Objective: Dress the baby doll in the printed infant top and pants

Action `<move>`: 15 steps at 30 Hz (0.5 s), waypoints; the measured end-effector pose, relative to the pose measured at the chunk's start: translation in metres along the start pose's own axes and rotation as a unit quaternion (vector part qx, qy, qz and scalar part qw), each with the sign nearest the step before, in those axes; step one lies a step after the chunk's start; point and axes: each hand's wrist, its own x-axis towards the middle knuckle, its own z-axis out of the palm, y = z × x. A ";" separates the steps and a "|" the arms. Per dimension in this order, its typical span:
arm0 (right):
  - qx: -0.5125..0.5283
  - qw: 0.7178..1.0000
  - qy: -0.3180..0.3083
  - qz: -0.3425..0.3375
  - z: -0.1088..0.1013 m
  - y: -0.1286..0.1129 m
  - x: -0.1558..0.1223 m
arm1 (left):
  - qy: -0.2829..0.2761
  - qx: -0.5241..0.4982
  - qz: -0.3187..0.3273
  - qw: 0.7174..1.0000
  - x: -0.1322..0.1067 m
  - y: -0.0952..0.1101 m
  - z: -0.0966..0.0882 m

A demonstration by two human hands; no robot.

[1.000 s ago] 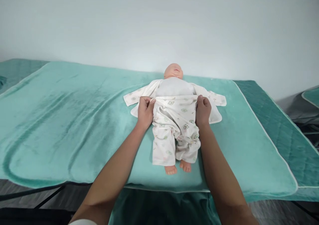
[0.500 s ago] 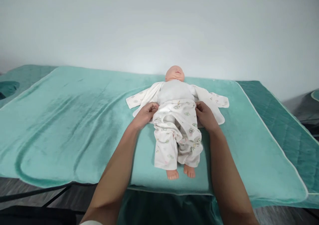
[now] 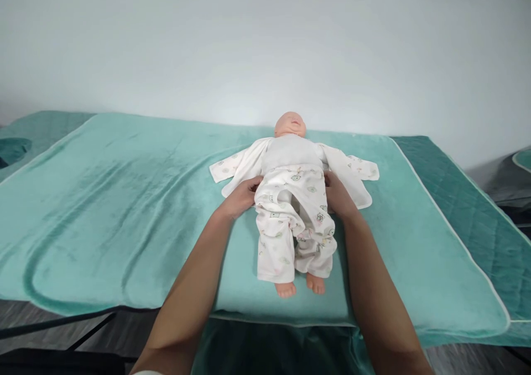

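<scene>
A baby doll [image 3: 290,125] lies face up, its feet toward me. Printed white pants [image 3: 298,184] cover its legs up to the waist. A white jacket [image 3: 346,181] is spread open under it, over a pale grey torso. My left hand [image 3: 244,195] is closed at the pants' waist on the left side, its fingertips partly hidden by the cloth. On the opposite side, my right hand [image 3: 338,193] is closed at the waist too, with most of its fingers tucked out of sight beside the doll.
Beneath the doll, a light green blanket [image 3: 103,225] with several creases covers a bed. Darker green quilted cloth [image 3: 464,209] shows along the right. A white wall [image 3: 199,48] rises right behind the bed. Dark metal bars [image 3: 91,331] stand at lower left.
Both hands have shifted slightly down and inward at the waist, and their fingers are more hidden against the doll. The pants sit nearly the same. The view has tilted slightly.
</scene>
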 end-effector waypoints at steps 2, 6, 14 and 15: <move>0.040 0.999 -0.005 -0.009 0.005 -0.003 -0.002 | 0.030 -0.022 0.016 0.999 0.000 -0.005 0.003; 0.126 0.992 -0.009 -0.001 0.016 -0.008 -0.003 | 0.105 -0.092 0.014 0.990 0.002 -0.010 0.010; 0.204 0.979 -0.027 0.009 0.020 -0.020 -0.004 | 0.198 -0.186 0.004 0.962 0.010 -0.005 0.021; 0.204 0.978 -0.026 0.017 0.019 -0.023 -0.005 | 0.200 -0.192 0.002 0.961 0.010 -0.005 0.022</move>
